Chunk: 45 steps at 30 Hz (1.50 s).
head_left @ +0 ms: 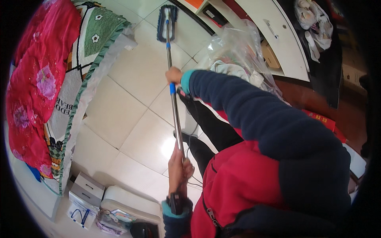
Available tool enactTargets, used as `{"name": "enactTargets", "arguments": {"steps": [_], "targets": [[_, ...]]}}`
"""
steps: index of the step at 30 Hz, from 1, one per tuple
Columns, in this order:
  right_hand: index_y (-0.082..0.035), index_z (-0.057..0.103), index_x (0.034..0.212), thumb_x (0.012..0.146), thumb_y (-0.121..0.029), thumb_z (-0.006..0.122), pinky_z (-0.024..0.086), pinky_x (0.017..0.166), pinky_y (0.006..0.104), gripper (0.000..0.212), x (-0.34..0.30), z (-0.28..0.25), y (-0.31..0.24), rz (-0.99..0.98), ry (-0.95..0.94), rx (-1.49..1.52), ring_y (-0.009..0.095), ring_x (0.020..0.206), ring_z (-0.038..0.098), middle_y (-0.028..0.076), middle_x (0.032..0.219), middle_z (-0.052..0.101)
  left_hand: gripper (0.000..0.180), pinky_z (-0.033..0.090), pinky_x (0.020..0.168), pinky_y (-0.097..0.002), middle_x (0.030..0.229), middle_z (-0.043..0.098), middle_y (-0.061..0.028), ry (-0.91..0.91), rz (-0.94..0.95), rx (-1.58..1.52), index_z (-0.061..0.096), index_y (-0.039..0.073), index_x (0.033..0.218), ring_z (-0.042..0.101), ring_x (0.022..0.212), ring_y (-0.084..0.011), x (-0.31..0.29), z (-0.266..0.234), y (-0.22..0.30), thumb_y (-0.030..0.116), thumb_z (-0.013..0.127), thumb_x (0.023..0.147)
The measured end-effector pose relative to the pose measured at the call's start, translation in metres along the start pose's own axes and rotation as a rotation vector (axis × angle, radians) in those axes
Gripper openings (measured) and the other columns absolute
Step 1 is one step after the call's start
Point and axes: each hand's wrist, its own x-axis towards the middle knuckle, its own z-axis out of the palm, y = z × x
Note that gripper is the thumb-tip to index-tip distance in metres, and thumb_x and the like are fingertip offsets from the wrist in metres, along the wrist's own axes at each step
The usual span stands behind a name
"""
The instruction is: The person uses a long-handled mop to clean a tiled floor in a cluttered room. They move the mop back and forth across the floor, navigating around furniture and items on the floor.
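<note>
A flat mop with a dark fringed pad (pixel 161 27) lies against the tiled floor at the far end. Its steel pole (pixel 176 113), with blue collars, runs back toward me. Higher up in the view, my right hand (pixel 174 75) is closed round the pole just beyond a blue collar. Lower down, my left hand (pixel 180 168), with a black band at the wrist, grips the near part of the pole, whose end is hidden by the hand. Both sleeves are dark blue with teal cuffs.
A bed with a pink flowered quilt (pixel 43 75) borders the left. White cabinets (pixel 274 23) and a clear plastic bag (pixel 234 43) stand at the upper right. Small grey drawers (pixel 86 188) sit at the lower left. A thin cable (pixel 193 131) trails by my black-clad legs.
</note>
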Motion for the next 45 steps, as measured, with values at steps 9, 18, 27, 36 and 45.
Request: {"name": "enactTargets", "arguments": {"steps": [9, 18, 27, 36, 45], "targets": [[-0.014, 0.070, 0.060, 0.064, -0.041, 0.076, 0.048, 0.053, 0.0423, 0.028, -0.137, 0.066, -0.177, -0.158, -0.146, 0.004, 0.028, 0.059, 0.065, 0.009, 0.062, 0.065, 0.046, 0.018, 0.037, -0.0188, 0.056, 0.024, 0.0069, 0.225, -0.085, 0.338, 0.037, 0.017, 0.142, 0.023, 0.043, -0.0037, -0.133, -0.083, -0.092, 0.035, 0.044, 0.100], [-0.014, 0.074, 0.065, 0.065, -0.034, 0.077, 0.051, 0.054, 0.0372, 0.020, -0.026, -0.001, -0.077, -0.015, -0.227, 0.049, 0.023, 0.055, 0.065, 0.006, 0.060, 0.066, 0.019, 0.015, 0.033, -0.0187, 0.053, 0.023, 0.0085, 0.071, -0.154, -0.207, 0.048, 0.021, 0.100, 0.019, 0.039, -0.0033, -0.037, -0.047, -0.021, 0.038, 0.039, 0.101], [-0.011, 0.067, 0.056, 0.056, -0.026, 0.080, 0.050, 0.049, 0.0397, 0.021, 0.050, 0.008, 0.021, 0.284, -0.121, 0.829, 0.029, 0.053, 0.063, 0.010, 0.054, 0.061, 0.026, 0.018, 0.035, -0.0188, 0.053, 0.025, 0.0073, 0.006, -0.036, -0.149, 0.042, 0.017, 0.094, 0.022, 0.039, -0.0033, 0.028, -0.010, 0.010, 0.043, 0.040, 0.100], [-0.005, 0.068, 0.062, 0.063, -0.021, 0.075, 0.051, 0.052, 0.0398, 0.017, -0.146, 0.099, -0.197, -0.154, -0.022, 0.070, 0.030, 0.052, 0.065, 0.014, 0.058, 0.064, 0.026, 0.017, 0.035, -0.0205, 0.053, 0.025, 0.0082, 0.289, -0.238, -0.017, 0.046, 0.017, 0.088, 0.022, 0.039, -0.0047, -0.133, -0.102, -0.124, 0.040, 0.042, 0.100], [-0.009, 0.071, 0.065, 0.056, -0.023, 0.078, 0.051, 0.055, 0.0413, 0.019, -0.125, 0.073, -0.257, 0.055, -0.224, 0.550, 0.030, 0.059, 0.065, 0.011, 0.063, 0.066, 0.026, 0.016, 0.034, -0.0208, 0.054, 0.027, 0.0070, 0.428, -0.059, 0.023, 0.049, 0.017, 0.093, 0.022, 0.040, -0.0037, -0.182, -0.073, -0.114, 0.042, 0.046, 0.098]]}}
